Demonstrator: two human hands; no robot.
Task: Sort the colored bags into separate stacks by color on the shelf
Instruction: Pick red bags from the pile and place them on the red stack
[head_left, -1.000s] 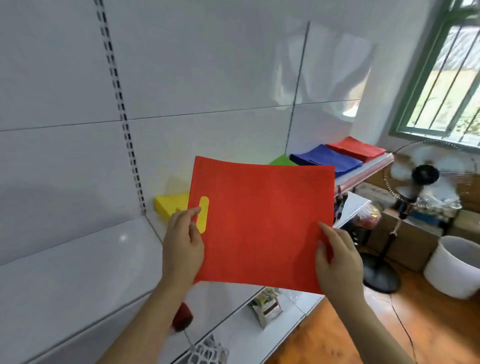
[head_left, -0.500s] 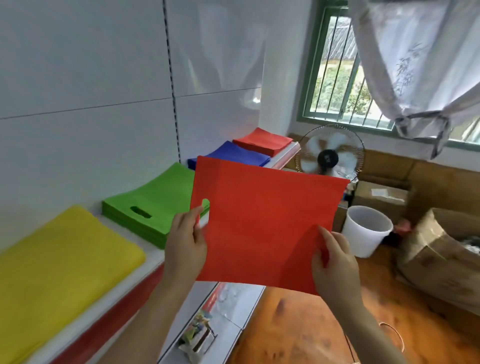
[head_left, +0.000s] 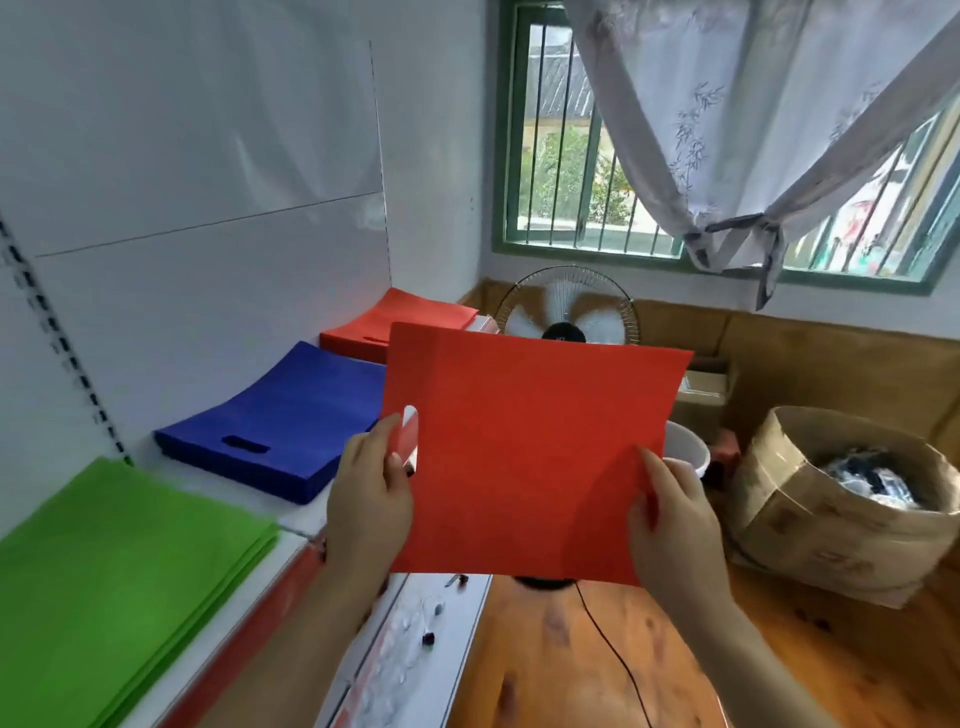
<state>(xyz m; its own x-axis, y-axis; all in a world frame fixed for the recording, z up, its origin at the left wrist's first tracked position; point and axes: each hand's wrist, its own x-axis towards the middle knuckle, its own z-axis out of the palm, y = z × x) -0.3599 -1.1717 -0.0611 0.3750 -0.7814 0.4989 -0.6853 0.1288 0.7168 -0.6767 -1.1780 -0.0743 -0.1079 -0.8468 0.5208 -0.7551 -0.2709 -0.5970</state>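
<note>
I held the flat red fabric bag (head_left: 524, 457) spread in the air, left hand (head_left: 371, 499) and right hand (head_left: 670, 514) each with a pinching grip on an edge, keeping it flat for the red stack (head_left: 410, 319) at the shelf's (head_left: 306, 512) far end.

There is one view only, from a camera worn on the person's head, so no second view shares any of the scene. It looks forward and slightly down, along the white shelf (head_left: 306, 512) that runs away on the left toward the barred window (head_left: 566, 156) at the far wall. The lens is wide, bending the wall panels and the shelf edge. It sits close to the two raised hands, the left hand (head_left: 370, 499) and the right hand (head_left: 675, 525), with both forearms entering from the bottom edge. The wooden floor (head_left: 753, 649) fills the lower right.
</note>
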